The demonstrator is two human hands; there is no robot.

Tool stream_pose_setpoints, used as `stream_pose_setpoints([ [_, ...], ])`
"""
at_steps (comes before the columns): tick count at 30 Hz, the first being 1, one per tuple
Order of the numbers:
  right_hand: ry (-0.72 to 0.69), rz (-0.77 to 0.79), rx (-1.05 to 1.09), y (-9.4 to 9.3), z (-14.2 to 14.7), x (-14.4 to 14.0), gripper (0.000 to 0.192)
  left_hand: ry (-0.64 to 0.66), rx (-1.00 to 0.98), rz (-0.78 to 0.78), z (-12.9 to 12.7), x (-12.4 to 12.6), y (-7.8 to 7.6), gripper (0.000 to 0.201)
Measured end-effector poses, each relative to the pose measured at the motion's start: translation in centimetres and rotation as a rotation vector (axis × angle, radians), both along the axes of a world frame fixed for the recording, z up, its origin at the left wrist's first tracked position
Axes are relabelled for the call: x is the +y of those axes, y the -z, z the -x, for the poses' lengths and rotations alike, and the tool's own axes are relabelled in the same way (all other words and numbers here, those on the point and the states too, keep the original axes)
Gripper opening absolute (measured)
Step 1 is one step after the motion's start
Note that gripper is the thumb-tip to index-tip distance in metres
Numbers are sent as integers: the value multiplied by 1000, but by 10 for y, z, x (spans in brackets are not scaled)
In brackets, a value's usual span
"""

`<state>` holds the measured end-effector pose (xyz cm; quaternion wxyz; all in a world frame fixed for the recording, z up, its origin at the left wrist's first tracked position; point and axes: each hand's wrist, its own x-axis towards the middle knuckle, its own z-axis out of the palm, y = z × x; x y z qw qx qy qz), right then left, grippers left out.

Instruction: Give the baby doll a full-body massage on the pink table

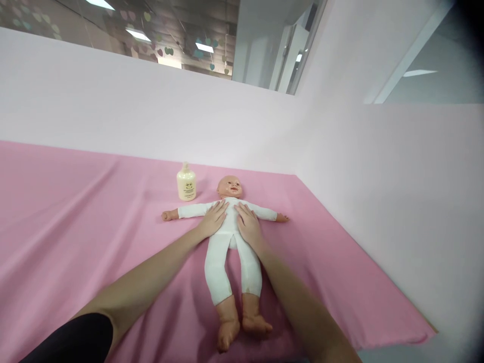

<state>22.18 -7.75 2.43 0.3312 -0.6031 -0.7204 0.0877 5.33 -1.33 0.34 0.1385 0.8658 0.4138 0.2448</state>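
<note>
A baby doll (pixel 231 222) with a white cloth body lies on its back on the pink sheet (pixel 151 176), arms stretched out sideways and feet toward me. My left hand (pixel 215 220) rests flat on one side of the doll's chest, fingers extended. On the other side of the chest lies my right hand (pixel 247 224), also flat with its fingers stretched out. Neither hand grips anything. Beyond my left hand, a cream-coloured pump bottle (pixel 186 182) stands upright near the doll's head.
White walls (pixel 151 116) border the sheet at the back and on the right. A window (pixel 181 40) above the back wall shows ceiling lights and hanging heart shapes. The sheet's right front corner (pixel 427 335) marks the surface's edge.
</note>
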Motion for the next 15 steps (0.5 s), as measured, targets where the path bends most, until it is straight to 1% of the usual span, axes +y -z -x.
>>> stream_pose_setpoints([
  [2, 55, 6, 7, 3, -2, 2, 47, 5, 43, 18, -6, -16, -9, 52],
  [5, 97, -3, 22, 9, -6, 8, 48, 109, 143, -8, -15, -41, -22, 51],
  [7, 122, 4, 56, 15, -11, 13, 49, 182, 196, -48, -20, -56, -28, 52],
  [11, 124, 25, 207, 30, -26, 23, 51, 315, 258, -131, -27, -83, -34, 60],
  [15, 103, -9, 290, 39, -38, 28, 51, 437, 283, -154, -31, -103, -37, 63],
])
